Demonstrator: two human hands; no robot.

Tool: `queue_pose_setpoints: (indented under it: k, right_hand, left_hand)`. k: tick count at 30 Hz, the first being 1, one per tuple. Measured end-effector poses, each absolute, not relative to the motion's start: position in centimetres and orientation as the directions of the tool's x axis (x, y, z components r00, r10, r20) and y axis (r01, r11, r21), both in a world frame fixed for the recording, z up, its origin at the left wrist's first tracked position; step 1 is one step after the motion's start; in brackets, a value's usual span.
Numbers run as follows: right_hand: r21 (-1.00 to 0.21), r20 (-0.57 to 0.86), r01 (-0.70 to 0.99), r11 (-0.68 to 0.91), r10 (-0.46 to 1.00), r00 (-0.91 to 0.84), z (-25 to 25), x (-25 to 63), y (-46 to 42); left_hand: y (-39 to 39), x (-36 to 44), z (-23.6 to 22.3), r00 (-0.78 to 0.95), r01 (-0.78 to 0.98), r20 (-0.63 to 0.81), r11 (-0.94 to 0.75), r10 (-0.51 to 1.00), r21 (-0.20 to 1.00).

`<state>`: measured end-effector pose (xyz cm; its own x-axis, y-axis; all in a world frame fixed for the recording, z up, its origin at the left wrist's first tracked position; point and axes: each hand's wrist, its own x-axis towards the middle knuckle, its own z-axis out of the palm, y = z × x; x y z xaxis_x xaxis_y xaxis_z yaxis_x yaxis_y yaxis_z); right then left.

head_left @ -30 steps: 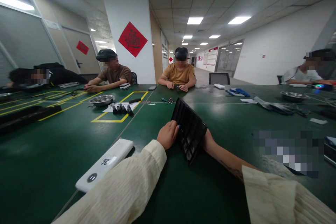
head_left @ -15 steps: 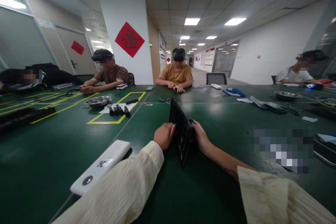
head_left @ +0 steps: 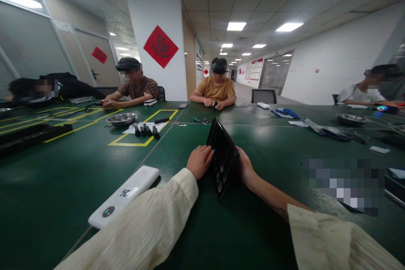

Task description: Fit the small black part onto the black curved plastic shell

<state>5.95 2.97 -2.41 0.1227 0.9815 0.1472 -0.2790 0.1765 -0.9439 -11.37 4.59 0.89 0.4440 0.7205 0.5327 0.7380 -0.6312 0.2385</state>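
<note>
Upright and tilted above the green table, a thin glossy black panel (head_left: 223,158) shows its dark face, with pale reflections low on it. Whether it is a tablet or some other device, I cannot tell. My left hand (head_left: 200,162) grips its left edge, thumb on the near face and fingers curled. At the opposite edge, my right hand (head_left: 246,167) holds the panel from behind, its fingertips hidden. A white power bank (head_left: 125,196) marked 26 lies left of my left forearm.
Several black cylindrical parts (head_left: 147,130) stand on white paper beside a metal bowl (head_left: 122,119). Pliers (head_left: 200,120) lie beyond the panel on the green table (head_left: 268,147). Gloves (head_left: 327,128) and another bowl (head_left: 352,119) are at right. A person (head_left: 214,90) sits opposite; others sit around.
The panel has turned so more of its near face shows, and my right hand has slipped further behind it. The view has shifted slightly left.
</note>
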Motion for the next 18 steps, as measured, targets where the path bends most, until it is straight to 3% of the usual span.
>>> queue_pose_setpoints:
  k: [4,9,12,18]
  right_hand:
    - [-0.938,0.085,-0.326,0.119,0.990,0.117,-2.0,5.7,2.4]
    - [-0.947,0.085,-0.298,0.118,0.989,0.122,-1.3,5.5,1.9]
    - [-0.950,0.086,-0.288,0.118,0.989,0.120,-1.3,5.5,1.9]
    - [-0.950,0.105,-0.280,0.137,0.987,0.125,-1.8,5.7,2.2]
  left_hand:
    - [4.2,-11.3,1.2,0.408,0.784,0.524,-0.581,0.748,0.219]
    - [3.6,-11.0,1.4,0.318,0.860,0.378,-0.432,0.870,0.271]
    - [3.7,-11.0,1.3,0.344,0.859,0.330,-0.437,0.879,0.266]
    - [4.2,-10.9,0.4,0.349,0.812,0.458,-0.508,0.817,0.288]
